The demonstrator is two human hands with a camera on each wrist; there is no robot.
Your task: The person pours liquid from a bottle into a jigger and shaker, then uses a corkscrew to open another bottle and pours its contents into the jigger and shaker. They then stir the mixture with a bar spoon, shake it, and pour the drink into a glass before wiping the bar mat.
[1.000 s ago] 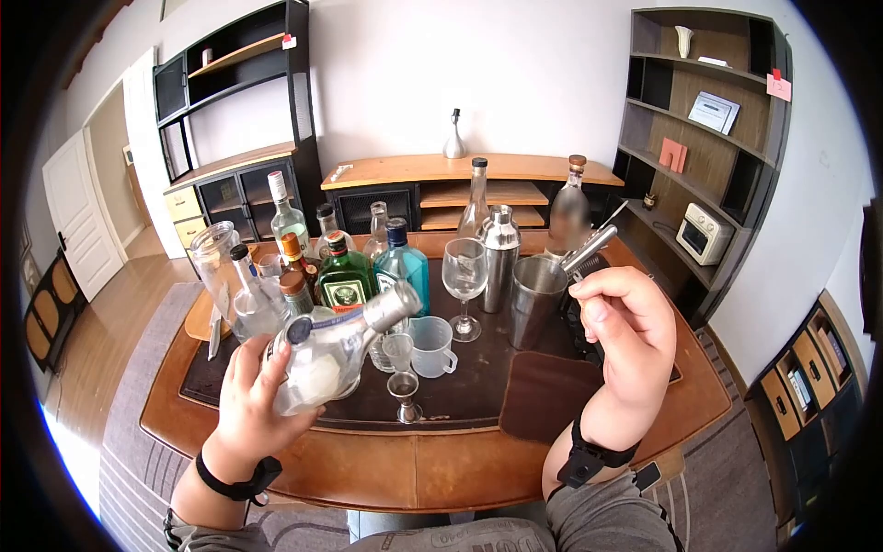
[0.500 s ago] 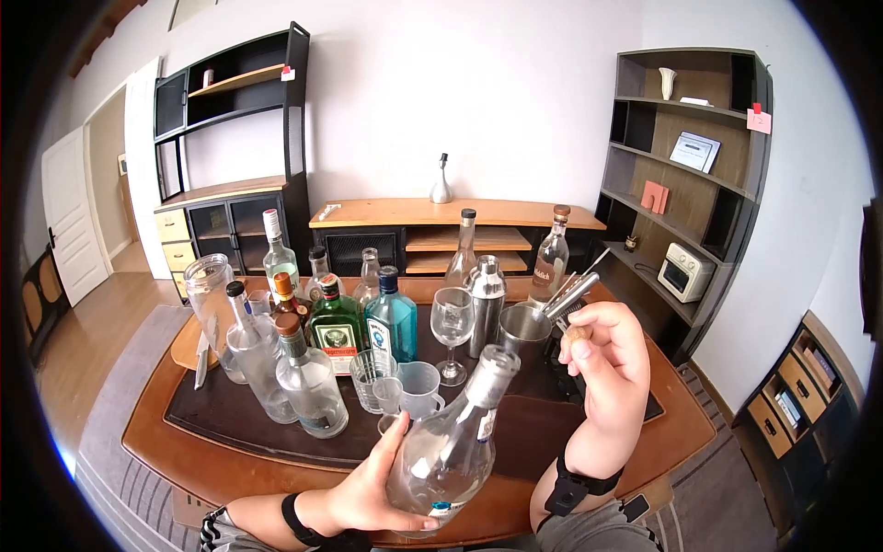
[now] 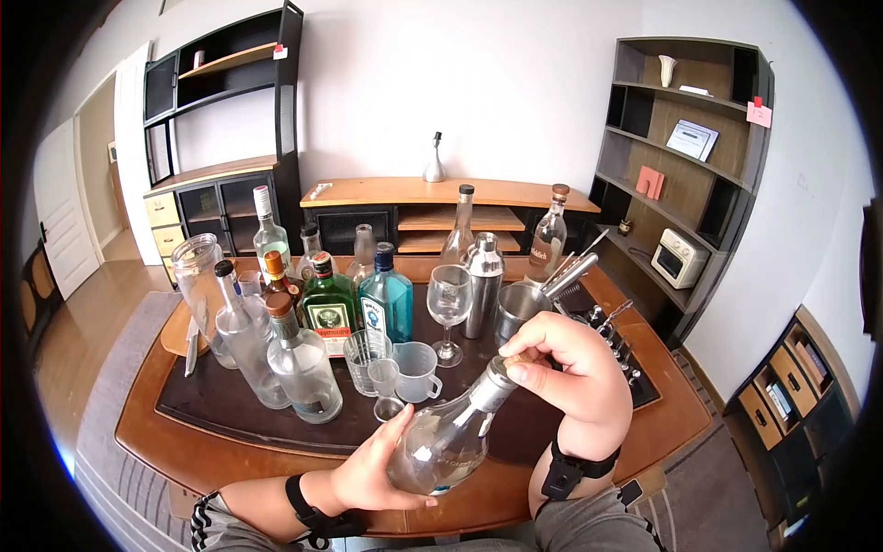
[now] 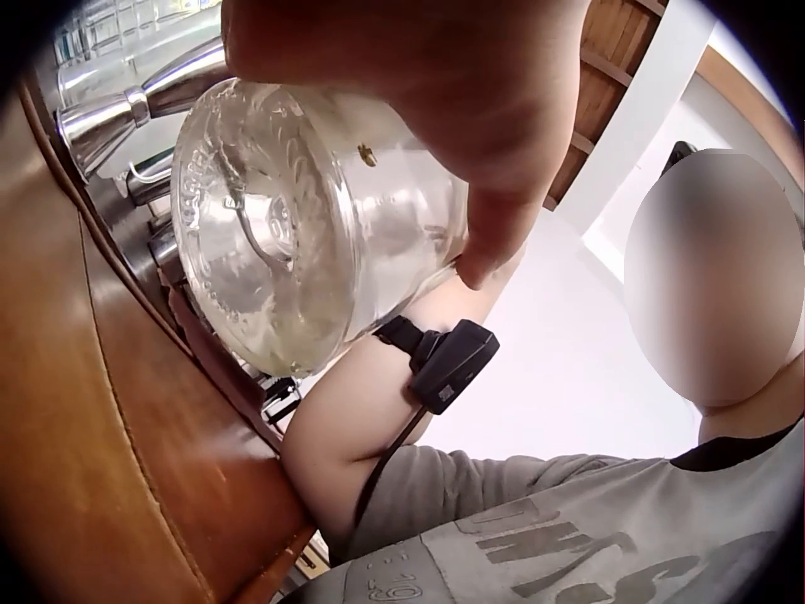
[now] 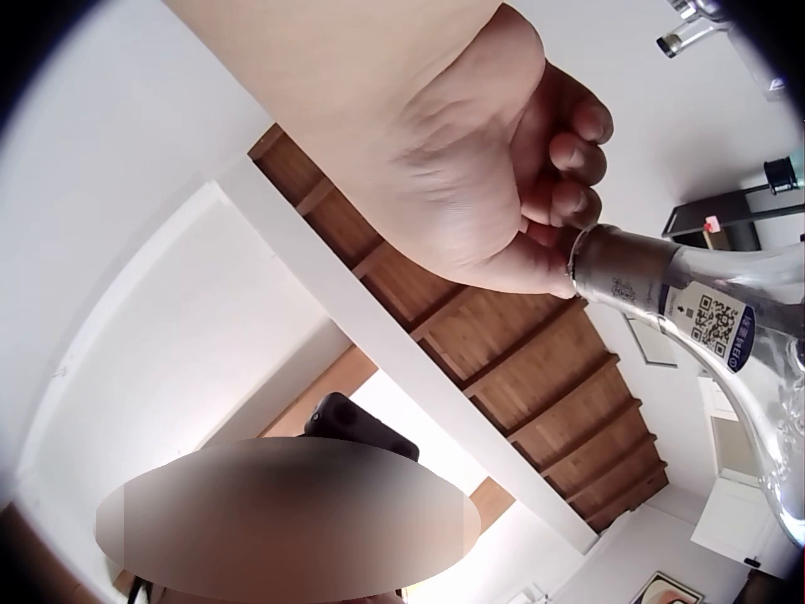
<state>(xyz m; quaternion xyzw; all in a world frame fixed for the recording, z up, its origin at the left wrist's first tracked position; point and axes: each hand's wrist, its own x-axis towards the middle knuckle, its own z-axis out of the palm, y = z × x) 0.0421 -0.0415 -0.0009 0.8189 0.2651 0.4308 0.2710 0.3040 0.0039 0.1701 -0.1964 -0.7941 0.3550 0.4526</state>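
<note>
My left hand (image 3: 370,467) grips a clear glass bottle (image 3: 440,449) round its body, tilted with its neck up and to the right over the table's front edge. The thick glass base of the bottle (image 4: 258,233) faces the left wrist camera. At the bottle's silver-wrapped neck, my right hand (image 3: 575,373) pinches a small tan cork (image 3: 511,362) right at the mouth. In the right wrist view the fingertips cover the mouth, and a label with a square code shows on the neck (image 5: 629,267). Just left of the bottle stand a jigger (image 3: 387,405) and a plastic measuring jug (image 3: 418,375).
Several bottles crowd the table's left side, among them a green one (image 3: 329,296), a blue one (image 3: 386,299) and a clear corked one (image 3: 305,373). A wine glass (image 3: 449,299), a shaker (image 3: 485,285) and a metal tin (image 3: 521,308) holding bar tools stand behind the hands.
The left hand has brought the bottle from the left to the middle front. The right hand has lowered the cork and moved left onto the bottle's mouth.
</note>
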